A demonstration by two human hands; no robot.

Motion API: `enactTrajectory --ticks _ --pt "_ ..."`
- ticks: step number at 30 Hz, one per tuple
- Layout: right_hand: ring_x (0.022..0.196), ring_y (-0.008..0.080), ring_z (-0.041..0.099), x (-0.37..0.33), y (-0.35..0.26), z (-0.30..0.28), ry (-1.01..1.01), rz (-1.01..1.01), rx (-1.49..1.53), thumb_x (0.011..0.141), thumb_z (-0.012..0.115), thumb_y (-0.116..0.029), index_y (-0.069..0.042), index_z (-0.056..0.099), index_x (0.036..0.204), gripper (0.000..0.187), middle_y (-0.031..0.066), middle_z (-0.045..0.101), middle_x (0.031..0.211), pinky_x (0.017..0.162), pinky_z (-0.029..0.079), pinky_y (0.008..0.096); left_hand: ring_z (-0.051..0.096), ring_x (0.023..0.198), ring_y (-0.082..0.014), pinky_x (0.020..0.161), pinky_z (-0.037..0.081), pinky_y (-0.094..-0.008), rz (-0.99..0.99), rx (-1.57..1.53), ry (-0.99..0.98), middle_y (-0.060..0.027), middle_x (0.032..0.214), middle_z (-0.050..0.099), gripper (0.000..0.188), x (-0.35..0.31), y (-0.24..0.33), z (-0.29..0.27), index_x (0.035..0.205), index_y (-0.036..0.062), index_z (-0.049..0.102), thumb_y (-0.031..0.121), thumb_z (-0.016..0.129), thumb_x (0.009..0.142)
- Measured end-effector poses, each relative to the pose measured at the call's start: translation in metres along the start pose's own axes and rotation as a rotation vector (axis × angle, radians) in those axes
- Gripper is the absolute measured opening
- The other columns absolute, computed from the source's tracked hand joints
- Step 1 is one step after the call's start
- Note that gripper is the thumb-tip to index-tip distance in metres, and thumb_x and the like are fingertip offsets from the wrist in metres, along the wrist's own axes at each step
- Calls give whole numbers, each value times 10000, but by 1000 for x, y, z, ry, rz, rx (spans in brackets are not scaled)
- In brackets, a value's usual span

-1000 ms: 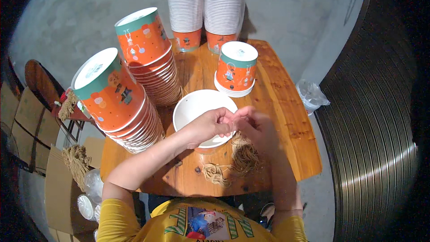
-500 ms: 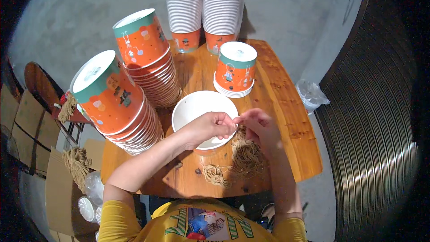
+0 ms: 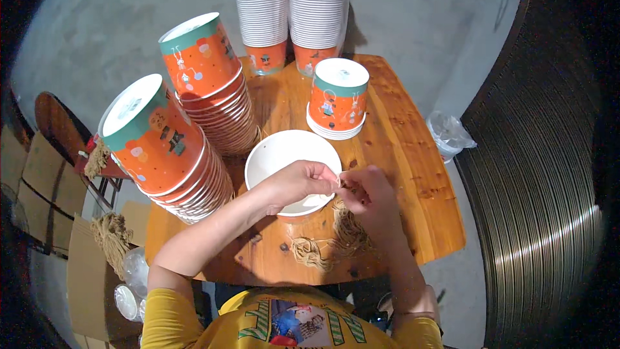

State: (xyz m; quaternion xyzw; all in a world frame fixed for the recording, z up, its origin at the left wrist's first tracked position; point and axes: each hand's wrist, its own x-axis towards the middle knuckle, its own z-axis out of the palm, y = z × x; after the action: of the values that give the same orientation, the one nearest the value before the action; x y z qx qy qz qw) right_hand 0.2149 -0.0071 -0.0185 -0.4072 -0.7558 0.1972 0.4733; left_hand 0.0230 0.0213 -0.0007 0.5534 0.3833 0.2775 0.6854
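A white-lined paper bucket stands mouth up near the middle of the wooden table. Over its right side reaches my left hand, thumb and fingers pinched at the rim; what lies between them is too small to make out. Just outside that rim, the bent fingers of my right hand are closed on tan string, and the two hands' fingertips almost meet. A loose bundle of tan string lies under my right hand, partly hidden by it. Beside it a smaller coil of string rests by the table's near edge.
Two leaning stacks of orange and green paper buckets rise at the left. A short upturned stack stands behind the open bucket. Plastic-wrapped bucket stacks are at the back. More string hangs over a cardboard box at left.
My right hand has turned and drawn slightly lower, its fingers now more curled beside the rim. The left hand keeps almost the same pinch. The bucket barely shifts in view.
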Motion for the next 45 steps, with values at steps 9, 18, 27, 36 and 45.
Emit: enactTrajectory --ticks 9,18,27,36,45 --pt "624 56 451 -2 2 1 9 263 220 777 680 -32 -45 599 870 124 -19 487 738 563 381 210 571 811 -84 783 451 -224 -5 129 10 7 859 626 113 -1 4 4 924 34 617 117 651 856" --pt "684 180 586 -9 1 3 23 305 192 810 640 -89 -38 589 883 102 79 589 785 641 485 305 560 814 -84 773 439 -225 -10 8 2 -8 845 615 108 0 5 3 908 20 615 113 628 855" --pt "677 168 597 -9 3 8 117 175 123 801 678 -104 -48 605 852 106 80 590 779 604 482 293 572 790 -79 773 447 -210 -27 35 -7 5 843 626 132 -1 7 5 925 41 610 142 651 850" --pt "628 187 581 -10 -1 8 149 142 66 810 668 -89 -55 610 861 84 77 582 740 598 478 311 569 782 -81 760 440 -213 0 43 -10 3 826 627 128 1 4 6 895 44 616 158 656 854" --pt "613 187 573 -12 -4 4 67 242 263 793 631 -67 -48 586 830 61 75 574 719 598 470 299 573 796 -80 756 445 -213 -24 100 13 3 832 629 119 0 7 8 891 35 615 148 642 866"
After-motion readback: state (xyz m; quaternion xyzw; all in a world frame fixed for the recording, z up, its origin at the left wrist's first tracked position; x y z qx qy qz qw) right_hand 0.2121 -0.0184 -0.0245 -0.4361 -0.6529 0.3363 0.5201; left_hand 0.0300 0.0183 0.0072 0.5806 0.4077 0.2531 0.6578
